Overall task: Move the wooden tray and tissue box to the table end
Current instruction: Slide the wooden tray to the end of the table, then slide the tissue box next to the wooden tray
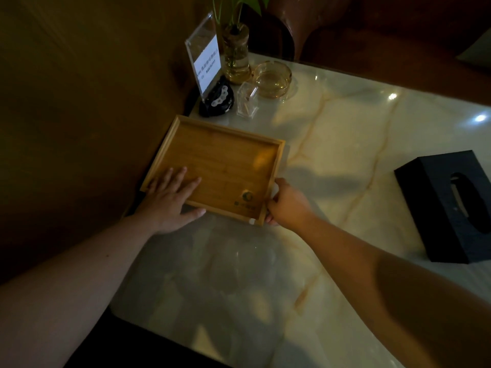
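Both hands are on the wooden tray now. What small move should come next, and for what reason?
Probably let go of the wooden tray and reach the right hand toward the black tissue box. The tray already lies near the sign holder and ashtray at the table's end, with the left hand flat on it, while the box sits apart on the right, untouched.

Marble table (332, 160) — wooden tray (225, 160), tissue box (435, 208), ashtray (272, 79)

We see the tissue box (451, 205) cut off by the right edge. The plant (236, 6) is cropped at the top, and the sign (207, 62) text is too small to read.
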